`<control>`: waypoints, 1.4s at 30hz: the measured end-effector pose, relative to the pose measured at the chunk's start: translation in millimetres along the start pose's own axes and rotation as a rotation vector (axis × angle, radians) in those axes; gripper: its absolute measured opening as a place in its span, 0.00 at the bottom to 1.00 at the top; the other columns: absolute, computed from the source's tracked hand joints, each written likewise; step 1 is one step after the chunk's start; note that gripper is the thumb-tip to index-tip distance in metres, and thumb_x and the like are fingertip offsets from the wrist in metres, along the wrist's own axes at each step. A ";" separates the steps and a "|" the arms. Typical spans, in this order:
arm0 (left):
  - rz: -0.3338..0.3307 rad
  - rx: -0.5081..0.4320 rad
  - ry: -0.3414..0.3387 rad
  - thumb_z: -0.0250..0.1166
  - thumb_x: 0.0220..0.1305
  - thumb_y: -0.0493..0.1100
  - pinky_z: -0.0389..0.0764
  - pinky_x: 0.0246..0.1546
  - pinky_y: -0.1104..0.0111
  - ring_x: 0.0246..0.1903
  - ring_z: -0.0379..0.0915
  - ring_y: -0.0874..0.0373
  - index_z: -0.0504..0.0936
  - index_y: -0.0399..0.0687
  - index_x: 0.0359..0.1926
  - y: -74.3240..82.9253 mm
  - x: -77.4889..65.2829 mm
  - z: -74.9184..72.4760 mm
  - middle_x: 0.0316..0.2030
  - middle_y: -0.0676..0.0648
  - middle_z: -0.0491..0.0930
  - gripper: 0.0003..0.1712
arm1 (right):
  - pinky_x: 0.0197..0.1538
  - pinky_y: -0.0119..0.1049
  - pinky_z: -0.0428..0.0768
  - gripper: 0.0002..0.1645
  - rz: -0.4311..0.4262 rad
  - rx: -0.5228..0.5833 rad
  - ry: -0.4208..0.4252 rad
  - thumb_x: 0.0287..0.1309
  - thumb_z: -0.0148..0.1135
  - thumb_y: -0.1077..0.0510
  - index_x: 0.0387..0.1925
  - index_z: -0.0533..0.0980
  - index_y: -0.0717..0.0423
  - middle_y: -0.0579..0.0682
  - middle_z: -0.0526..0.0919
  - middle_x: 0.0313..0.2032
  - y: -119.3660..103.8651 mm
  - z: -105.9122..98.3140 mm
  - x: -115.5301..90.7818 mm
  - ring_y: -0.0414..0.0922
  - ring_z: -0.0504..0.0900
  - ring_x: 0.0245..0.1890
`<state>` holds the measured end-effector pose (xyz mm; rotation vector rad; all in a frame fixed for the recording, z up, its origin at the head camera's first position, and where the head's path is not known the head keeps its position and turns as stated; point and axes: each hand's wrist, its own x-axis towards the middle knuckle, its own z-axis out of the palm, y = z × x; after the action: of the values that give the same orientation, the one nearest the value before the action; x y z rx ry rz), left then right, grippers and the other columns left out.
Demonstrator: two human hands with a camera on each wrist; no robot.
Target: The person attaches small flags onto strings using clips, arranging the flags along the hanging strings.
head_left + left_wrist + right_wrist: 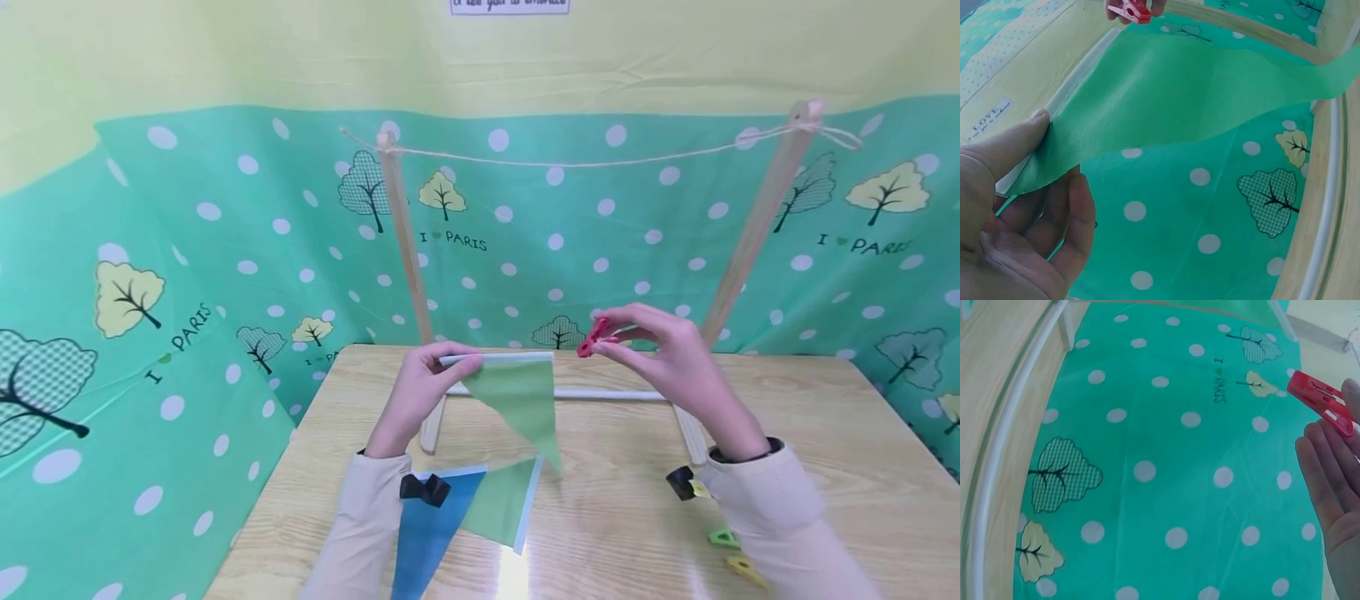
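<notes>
My left hand [429, 385] pinches the white top edge of a green triangular pennant [525, 400] at its left end, and the cloth hangs down from it. In the left wrist view the thumb lies on the pennant's [1147, 94] white band with fingers behind. My right hand [663, 354] holds a red clothespin [594, 337] between thumb and fingers, just right of the pennant's upper corner and apart from it. The right wrist view shows the same red clothespin [1322, 400] at the fingertips. Above both hands a string [562, 164] runs between two wooden posts.
The wooden posts [405, 233] stand on feet joined by a white rod [611, 394]. On the table lie a blue pennant [435, 521] and another green pennant [502, 500]. A green clothespin [723, 538] and a yellow clothespin [744, 570] lie near the right forearm.
</notes>
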<state>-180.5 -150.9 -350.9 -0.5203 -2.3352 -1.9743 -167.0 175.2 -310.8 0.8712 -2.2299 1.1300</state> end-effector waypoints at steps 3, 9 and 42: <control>0.016 -0.005 0.008 0.69 0.64 0.47 0.74 0.33 0.72 0.30 0.74 0.59 0.87 0.46 0.46 3.0 3.4 -1.5 0.39 0.49 0.84 0.13 | 0.47 0.24 0.81 0.24 0.011 0.008 -0.014 0.50 0.73 0.70 0.51 0.81 0.57 0.47 0.87 0.41 -3.0 3.3 6.6 0.37 0.84 0.40; 0.030 -0.032 0.033 0.69 0.64 0.43 0.68 0.29 0.73 0.27 0.68 0.59 0.86 0.42 0.45 8.0 7.6 -2.5 0.34 0.50 0.84 0.12 | 0.48 0.24 0.81 0.21 0.017 0.009 -0.020 0.53 0.73 0.67 0.50 0.81 0.57 0.46 0.87 0.40 -10.6 6.1 18.1 0.37 0.84 0.39; 0.093 -0.088 0.175 0.74 0.59 0.45 0.80 0.38 0.70 0.33 0.80 0.59 0.88 0.43 0.38 39.6 32.5 -11.0 0.33 0.51 0.86 0.10 | 0.48 0.29 0.82 0.14 0.021 0.122 0.077 0.50 0.76 0.62 0.38 0.81 0.57 0.47 0.86 0.36 -44.4 8.4 69.2 0.37 0.84 0.37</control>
<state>-202.1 -148.8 -303.2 -0.4321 -2.0914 -1.9998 -182.8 126.0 -246.3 0.8398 -2.1306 1.2991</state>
